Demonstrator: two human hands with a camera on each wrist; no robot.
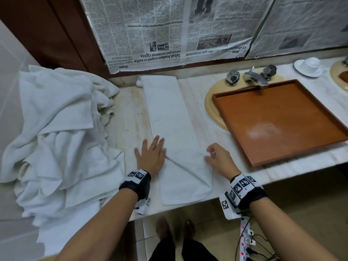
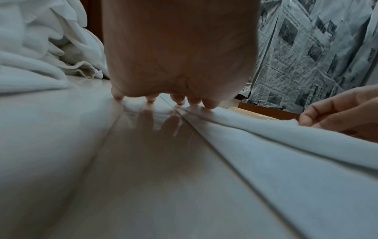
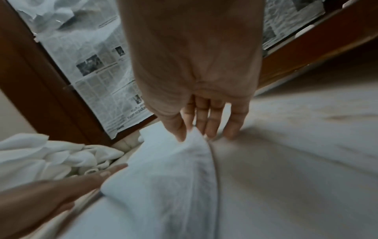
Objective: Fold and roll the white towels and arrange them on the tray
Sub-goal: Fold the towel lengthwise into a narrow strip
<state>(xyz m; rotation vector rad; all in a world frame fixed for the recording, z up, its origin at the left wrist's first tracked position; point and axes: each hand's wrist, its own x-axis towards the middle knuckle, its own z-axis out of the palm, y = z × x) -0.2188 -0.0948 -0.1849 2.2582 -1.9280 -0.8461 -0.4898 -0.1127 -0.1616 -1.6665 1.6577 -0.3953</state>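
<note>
Towel heap: a loose pile of crumpled white terry towels [image 1: 56, 140] lies at the far left of the pale marble counter [image 1: 130, 110], against the tiled wall. I take it for the stock still to be folded, parked clear of the working strip.
Left hand: the left hand [image 1: 150, 153] lies flat with straight, spread fingers, palm pressing the counter and fingertips on the left edge of the towel in work. It seems to pin the cloth so the diagonal fold cannot creep.
Towel in work: a long white towel folded into a narrow strip [image 1: 169, 113] runs from the wall down to the counter's near edge. Its near end carries a diagonal crease from the left hand toward the near right corner, likely the corner tuck made before rolling.
Right hand: the right hand [image 1: 218, 159] touches the strip's right edge, its fingers loosely bent, thumb and forefinger taking a small raised ridge of cloth between them.
Tray: a rectangular brown wooden tray with a low rim [image 1: 233, 132] sits across the beige oval basin [image 1: 209, 102], holding no towels.
Edges: the strip's near end reaches the counter lip, so rolling must go away from the person.
Open room: bare marble lies between strip and tray, enough to carry a roll across.
</note>
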